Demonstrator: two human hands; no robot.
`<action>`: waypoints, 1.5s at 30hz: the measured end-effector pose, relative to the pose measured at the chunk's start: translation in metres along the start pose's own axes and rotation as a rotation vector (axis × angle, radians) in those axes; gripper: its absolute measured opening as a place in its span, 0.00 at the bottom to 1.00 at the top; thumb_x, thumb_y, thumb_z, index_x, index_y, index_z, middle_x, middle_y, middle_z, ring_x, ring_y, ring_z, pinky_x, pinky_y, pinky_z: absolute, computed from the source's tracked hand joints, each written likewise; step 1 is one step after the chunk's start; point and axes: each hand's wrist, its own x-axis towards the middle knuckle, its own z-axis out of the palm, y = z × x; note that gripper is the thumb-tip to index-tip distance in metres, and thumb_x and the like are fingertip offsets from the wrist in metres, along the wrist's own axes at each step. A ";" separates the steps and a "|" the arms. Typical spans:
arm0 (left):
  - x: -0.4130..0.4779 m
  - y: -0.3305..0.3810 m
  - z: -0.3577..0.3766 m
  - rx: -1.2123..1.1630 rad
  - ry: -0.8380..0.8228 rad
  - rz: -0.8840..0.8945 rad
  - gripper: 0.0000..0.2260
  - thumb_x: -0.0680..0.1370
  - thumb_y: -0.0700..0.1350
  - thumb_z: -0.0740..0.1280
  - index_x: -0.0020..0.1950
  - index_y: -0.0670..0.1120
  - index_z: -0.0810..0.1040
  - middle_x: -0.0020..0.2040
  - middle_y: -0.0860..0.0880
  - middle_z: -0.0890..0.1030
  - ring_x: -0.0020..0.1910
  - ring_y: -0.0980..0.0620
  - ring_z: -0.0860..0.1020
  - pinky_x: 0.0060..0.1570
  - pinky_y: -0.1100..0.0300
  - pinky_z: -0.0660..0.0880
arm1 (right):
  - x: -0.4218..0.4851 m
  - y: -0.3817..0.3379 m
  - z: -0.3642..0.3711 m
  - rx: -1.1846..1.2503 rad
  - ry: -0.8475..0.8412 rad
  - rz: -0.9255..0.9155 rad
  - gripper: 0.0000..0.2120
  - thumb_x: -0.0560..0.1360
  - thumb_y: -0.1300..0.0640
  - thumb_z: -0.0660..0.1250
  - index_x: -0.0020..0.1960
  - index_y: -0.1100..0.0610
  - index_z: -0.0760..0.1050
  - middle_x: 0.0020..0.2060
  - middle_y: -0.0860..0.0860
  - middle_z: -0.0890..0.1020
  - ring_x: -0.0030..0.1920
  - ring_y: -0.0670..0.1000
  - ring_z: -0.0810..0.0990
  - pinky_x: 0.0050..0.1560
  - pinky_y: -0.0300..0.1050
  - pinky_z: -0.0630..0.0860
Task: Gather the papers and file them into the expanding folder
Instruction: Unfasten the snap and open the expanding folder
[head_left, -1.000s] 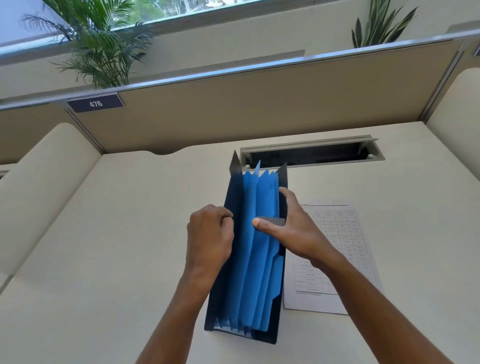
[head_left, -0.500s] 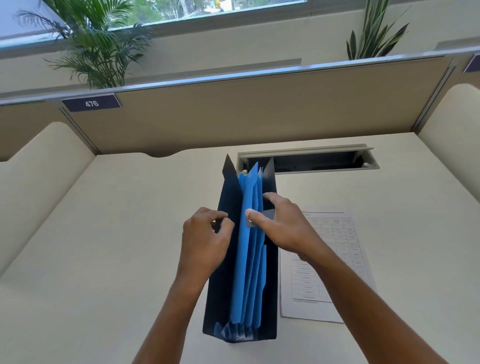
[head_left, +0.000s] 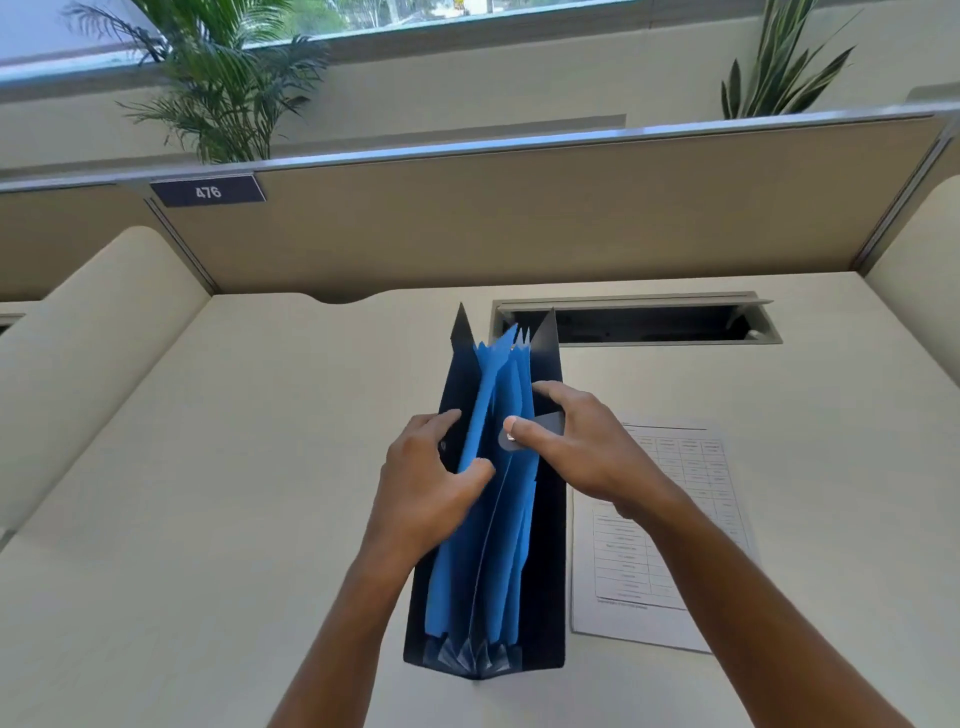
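Beige table (head_left: 208, 519) bears the opened expanding folder (head_left: 550, 571), left hand (head_left: 426, 488) and right hand (head_left: 587, 447) each pinching a cover, while the paper (head_left: 675, 545) beside it awaits filing.

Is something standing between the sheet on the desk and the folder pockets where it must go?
No separate object. The sheet lies flat just right of the folder. Only the hands occupy its mouth: the right hand pinches the grey tab over the blue dividers, the left hand grips its left side.
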 end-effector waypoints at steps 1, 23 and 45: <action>0.000 0.000 0.000 -0.032 0.037 0.007 0.21 0.72 0.44 0.69 0.65 0.50 0.77 0.61 0.54 0.78 0.54 0.56 0.78 0.55 0.60 0.75 | -0.002 0.000 -0.003 0.000 0.015 0.000 0.27 0.77 0.44 0.68 0.72 0.52 0.68 0.64 0.45 0.76 0.59 0.45 0.75 0.56 0.38 0.73; -0.001 -0.002 -0.004 0.076 0.166 -0.014 0.20 0.73 0.33 0.61 0.64 0.43 0.78 0.59 0.46 0.82 0.43 0.46 0.82 0.47 0.60 0.76 | -0.009 0.014 -0.014 -0.066 0.177 0.073 0.28 0.74 0.70 0.66 0.71 0.54 0.70 0.60 0.52 0.77 0.53 0.48 0.75 0.50 0.40 0.79; 0.001 0.017 0.005 -0.037 0.122 -0.027 0.20 0.73 0.35 0.63 0.63 0.47 0.80 0.24 0.54 0.74 0.18 0.57 0.69 0.26 0.72 0.65 | -0.003 0.053 -0.014 0.126 0.234 -0.060 0.27 0.74 0.56 0.73 0.71 0.49 0.70 0.63 0.44 0.75 0.55 0.49 0.81 0.50 0.42 0.82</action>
